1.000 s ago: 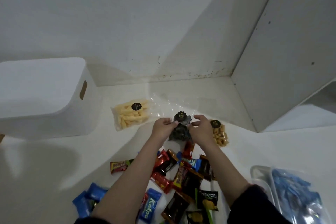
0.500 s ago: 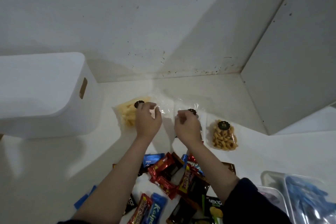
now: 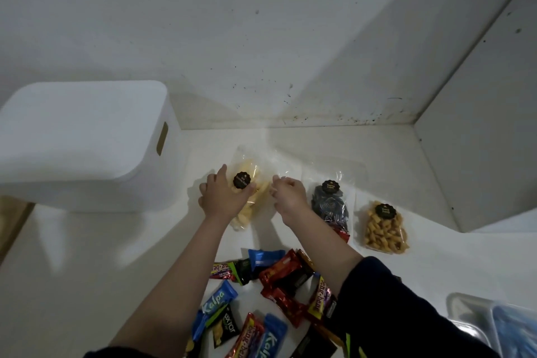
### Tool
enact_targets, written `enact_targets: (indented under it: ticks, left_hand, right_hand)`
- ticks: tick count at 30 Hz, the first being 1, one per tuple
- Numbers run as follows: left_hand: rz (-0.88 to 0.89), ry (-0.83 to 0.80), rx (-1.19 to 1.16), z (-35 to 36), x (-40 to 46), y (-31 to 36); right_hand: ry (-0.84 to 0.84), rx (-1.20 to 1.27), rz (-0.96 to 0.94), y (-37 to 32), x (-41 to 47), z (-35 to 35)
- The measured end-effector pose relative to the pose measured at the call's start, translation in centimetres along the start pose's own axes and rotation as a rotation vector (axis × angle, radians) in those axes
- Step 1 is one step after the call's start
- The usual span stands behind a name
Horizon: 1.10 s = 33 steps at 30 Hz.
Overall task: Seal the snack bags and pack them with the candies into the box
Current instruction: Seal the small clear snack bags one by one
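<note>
A clear bag of pale yellow snacks with a round black sticker lies on the white surface. My left hand holds the bag at its left side, thumb by the sticker. My right hand has curled fingers at the bag's clear right edge. To the right lie a bag of dark snacks and a bag of golden twisted snacks, each with a black sticker. A heap of wrapped candies lies between my forearms. The white box stands at the left.
White walls meet in a corner behind the bags. A clear plastic container with blue contents sits at the lower right. A white panel rises on the right.
Both hands let go of the dark snack bag, which now lies to the right, and moved left onto the yellow snack bag. The view shifted with my head.
</note>
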<state>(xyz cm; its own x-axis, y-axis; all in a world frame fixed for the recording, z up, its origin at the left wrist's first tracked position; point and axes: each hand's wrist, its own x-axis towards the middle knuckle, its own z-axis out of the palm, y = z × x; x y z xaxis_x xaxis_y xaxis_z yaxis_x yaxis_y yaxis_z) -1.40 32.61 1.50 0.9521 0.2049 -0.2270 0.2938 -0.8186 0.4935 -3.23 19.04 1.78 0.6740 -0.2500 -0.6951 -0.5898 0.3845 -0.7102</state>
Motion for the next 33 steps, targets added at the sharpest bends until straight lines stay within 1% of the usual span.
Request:
enact_targets:
  ticks: [2,6,10,12,14,17,19,22,26,33]
  left_hand:
    - [-0.032,-0.046,-0.09,-0.3,-0.9,-0.6]
    - [0.087,-0.102,-0.401,-1.6,-4.2,-0.7]
    - [0.115,-0.087,-0.524,-4.4,-6.9,0.3]
    - [0.106,-0.068,-0.577,-6.3,-7.9,1.2]
    - [0.117,-0.041,-0.678,-8.4,-8.9,2.1]
    - [0.209,0.002,-0.831,-11.4,-11.0,3.4]
    - [0.296,0.015,-0.892,-12.6,-12.6,4.2]
    - [0.373,0.046,-0.934,-13.6,-15.2,5.1]
    - [0.408,0.066,-1.002,-14.6,-17.9,5.7]
    - [0.468,0.053,-1.113,-16.0,-21.3,6.7]
  right_hand:
    - [0.044,0.036,-0.051,0.0,-0.7,-0.1]
    - [0.034,0.043,-0.243,-1.1,-4.0,-0.6]
    - [-0.063,0.011,-0.438,-2.8,-8.7,-1.9]
    - [-0.099,-0.013,-0.511,-3.4,-11.0,-3.0]
    - [-0.12,-0.044,-0.574,-3.8,-13.2,-4.1]
    - [-0.142,-0.057,-0.643,-4.2,-16.1,-5.6]
    - [-0.14,-0.049,-0.68,-4.3,-17.7,-6.4]
    - [-0.132,-0.049,-0.732,-4.3,-19.6,-7.6]
    - [-0.141,-0.002,-0.804,-4.9,-21.9,-9.0]
    - [-0.157,0.05,-0.926,-5.9,-25.2,-10.5]
